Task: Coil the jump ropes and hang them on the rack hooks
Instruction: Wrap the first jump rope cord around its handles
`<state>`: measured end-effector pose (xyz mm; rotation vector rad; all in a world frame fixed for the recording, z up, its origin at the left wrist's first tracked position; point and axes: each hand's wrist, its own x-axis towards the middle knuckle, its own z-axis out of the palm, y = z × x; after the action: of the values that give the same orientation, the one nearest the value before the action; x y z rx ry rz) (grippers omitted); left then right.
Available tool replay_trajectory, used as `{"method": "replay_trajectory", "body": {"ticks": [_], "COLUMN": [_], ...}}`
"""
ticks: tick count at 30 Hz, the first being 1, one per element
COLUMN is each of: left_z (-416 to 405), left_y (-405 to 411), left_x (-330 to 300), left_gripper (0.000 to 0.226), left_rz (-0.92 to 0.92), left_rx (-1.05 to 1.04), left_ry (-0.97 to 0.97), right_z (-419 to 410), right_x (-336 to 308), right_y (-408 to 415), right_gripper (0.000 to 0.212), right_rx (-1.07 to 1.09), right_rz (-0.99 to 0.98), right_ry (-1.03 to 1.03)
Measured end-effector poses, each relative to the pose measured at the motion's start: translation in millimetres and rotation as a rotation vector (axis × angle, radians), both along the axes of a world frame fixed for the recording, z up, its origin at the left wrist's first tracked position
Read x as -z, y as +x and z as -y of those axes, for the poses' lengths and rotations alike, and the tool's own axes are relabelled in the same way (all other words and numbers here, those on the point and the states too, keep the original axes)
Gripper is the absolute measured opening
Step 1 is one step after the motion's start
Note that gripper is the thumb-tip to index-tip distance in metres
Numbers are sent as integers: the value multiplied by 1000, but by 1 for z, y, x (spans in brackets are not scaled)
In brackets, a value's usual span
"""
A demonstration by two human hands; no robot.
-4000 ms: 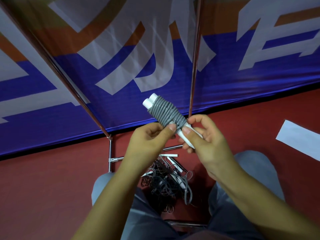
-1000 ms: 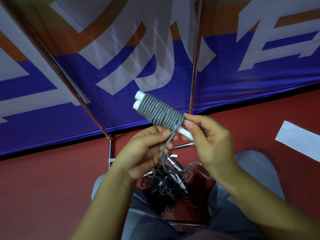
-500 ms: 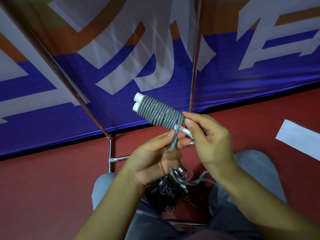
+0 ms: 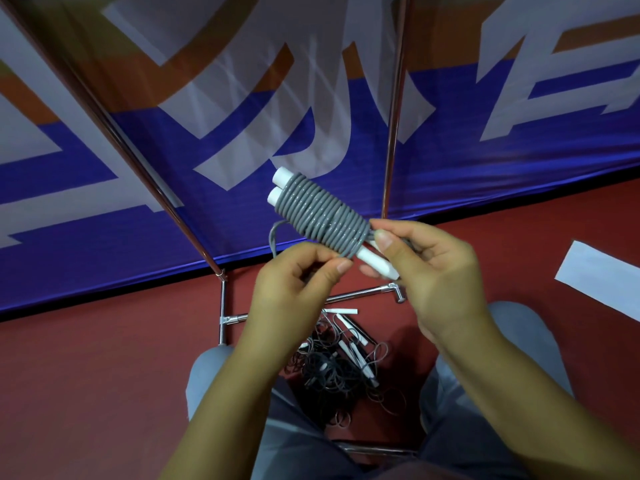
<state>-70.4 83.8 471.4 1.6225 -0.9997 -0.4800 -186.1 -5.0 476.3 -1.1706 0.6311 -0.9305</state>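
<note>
Nearly wound: the right hand [image 4: 429, 271] pinches the handles [image 4: 375, 265]; the left hand [image 4: 294, 282] seemingly pinches the grey rope [image 4: 318, 213] tail beside them; hanging remains.

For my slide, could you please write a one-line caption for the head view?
Both hands, left and right, wind grey rope around paired white handles above tangled ropes.

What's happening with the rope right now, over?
Left hand pinching the loose grey cord end; right hand gripping the white handles. Grey jump rope wound round its two white handles, not yet hung. Tangled dark ropes on the red floor below, nothing blocking.
</note>
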Motion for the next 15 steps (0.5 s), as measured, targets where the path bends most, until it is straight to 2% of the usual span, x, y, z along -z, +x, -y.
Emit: {"method": "replay_trajectory", "body": {"ticks": [6,11,13,15], "left_z": [2,-1,-2,0], "left_y": [0,0,-3,-6], "left_x": [10,4,1,-1], "left_gripper": [8,7,10,12], "left_rz": [26,205,87,-159], "left_rx": [-61,-62,-60,-55], "left_ry": [-100,-149,-147,-154], "right_z": [-2,-4,-4,-3], "right_x": [-3,-3,-4,-4], "right_y": [-1,1,2,2], "right_gripper": [17,13,19,22], "right_rx": [-32,-32,-43,-71], "right_rz": [64,97,118,123], "right_ry": [198,298,328,327]}}
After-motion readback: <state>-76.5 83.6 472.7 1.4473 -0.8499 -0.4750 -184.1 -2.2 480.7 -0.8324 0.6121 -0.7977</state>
